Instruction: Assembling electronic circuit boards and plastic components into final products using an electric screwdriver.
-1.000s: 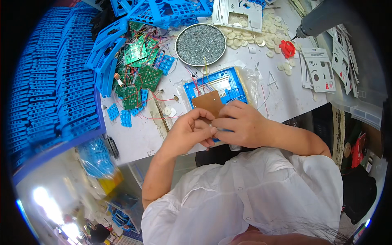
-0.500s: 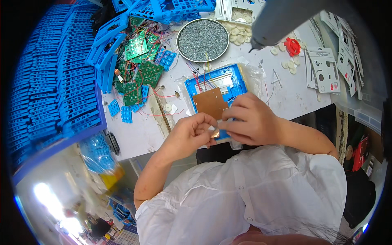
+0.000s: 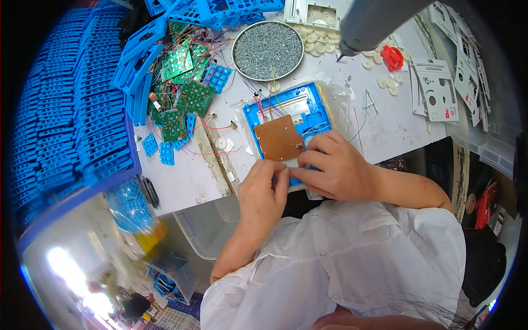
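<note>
Fingertips of L hand point(image 3: 263, 190) & R hand point(image 3: 340, 171) meet by the near edge of the brown board point(image 3: 278, 138); can't tell if either's clamped on something, view's blocked. Board lies just beyond the grip, over blue casing point(image 3: 313, 120), prob. so both hands reach its edge. Screws point(image 3: 268, 50) sit well beyond, grey driver point(image 3: 377, 25) beyond-right, prob. for quick access.

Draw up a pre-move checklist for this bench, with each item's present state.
1. Brown square board lying over the blue plastic housing: ok.
2. Left hand and right hand together at the board's near edge: ok.
3. Item between the fingers identifiable: cannot tell, mostly hidden.
4. Thin coloured wires all inside the housing: not ok, some stretch past its far edge.
5. Small silver metal screws available: ok, plenty in the round metal dish.
</note>
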`<control>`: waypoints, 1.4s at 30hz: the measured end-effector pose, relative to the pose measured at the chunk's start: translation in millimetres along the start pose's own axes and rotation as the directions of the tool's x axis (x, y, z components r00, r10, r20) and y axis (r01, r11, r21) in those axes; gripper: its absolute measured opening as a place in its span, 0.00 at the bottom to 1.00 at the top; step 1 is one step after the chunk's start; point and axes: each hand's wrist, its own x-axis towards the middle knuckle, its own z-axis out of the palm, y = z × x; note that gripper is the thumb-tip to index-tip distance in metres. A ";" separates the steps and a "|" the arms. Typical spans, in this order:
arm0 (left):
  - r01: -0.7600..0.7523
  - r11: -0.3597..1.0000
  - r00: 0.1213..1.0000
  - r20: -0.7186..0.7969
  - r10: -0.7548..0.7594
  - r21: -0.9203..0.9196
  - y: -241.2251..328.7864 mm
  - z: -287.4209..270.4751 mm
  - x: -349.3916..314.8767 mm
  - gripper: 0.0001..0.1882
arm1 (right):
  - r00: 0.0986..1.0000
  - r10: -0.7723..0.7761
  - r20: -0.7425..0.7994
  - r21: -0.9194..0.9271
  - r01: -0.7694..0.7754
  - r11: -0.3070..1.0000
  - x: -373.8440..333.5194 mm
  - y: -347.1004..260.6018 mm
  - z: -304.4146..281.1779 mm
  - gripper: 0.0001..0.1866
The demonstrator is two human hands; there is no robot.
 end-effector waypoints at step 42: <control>0.207 0.772 0.978 0.118 -0.170 -0.601 -61.0 -16.0 -53.1 0.05 | 0.961 0.123 0.246 -0.196 -0.075 0.978 6.5 -26.1 4.5 0.32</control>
